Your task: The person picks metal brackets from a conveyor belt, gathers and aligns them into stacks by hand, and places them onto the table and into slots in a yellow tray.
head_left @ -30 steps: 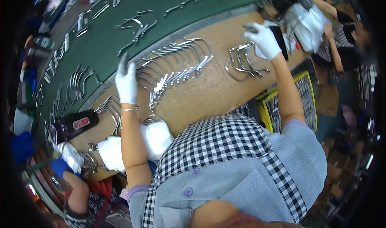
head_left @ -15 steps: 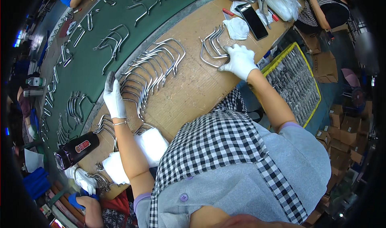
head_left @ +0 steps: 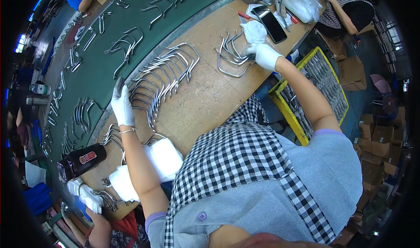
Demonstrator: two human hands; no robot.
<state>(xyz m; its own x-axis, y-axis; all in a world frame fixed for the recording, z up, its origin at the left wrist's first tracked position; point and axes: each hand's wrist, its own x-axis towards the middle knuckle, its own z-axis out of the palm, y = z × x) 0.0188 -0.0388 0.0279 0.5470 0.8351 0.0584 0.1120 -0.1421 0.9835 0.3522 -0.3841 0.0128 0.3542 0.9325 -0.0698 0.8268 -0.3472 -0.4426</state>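
Note:
My right hand (head_left: 266,57), in a white glove, is closed on the right ends of a small cluster of bent shiny metal tubes (head_left: 232,57) lying on the board-topped bench (head_left: 210,103). My left hand (head_left: 122,106), also gloved, with dark grey fingertips, has its fingers stretched out. It rests beside the left end of a long row of similar bent tubes (head_left: 168,75), nested side by side. Whether its thumb touches the nearest tube, I cannot tell.
Green conveyor belt (head_left: 98,75) with more tubes runs behind the bench. A phone (head_left: 270,24), white cloth (head_left: 254,31) and plastic bags (head_left: 299,3) lie far right. A dark bottle (head_left: 82,161) and white pads (head_left: 164,159) sit left. A yellow-rimmed crate (head_left: 315,86) stands right. Other people work nearby.
My right hand has shifted slightly right and its grip has drawn in toward the tube ends. The tubes in that cluster now lie more spread apart. My left hand has hardly moved.

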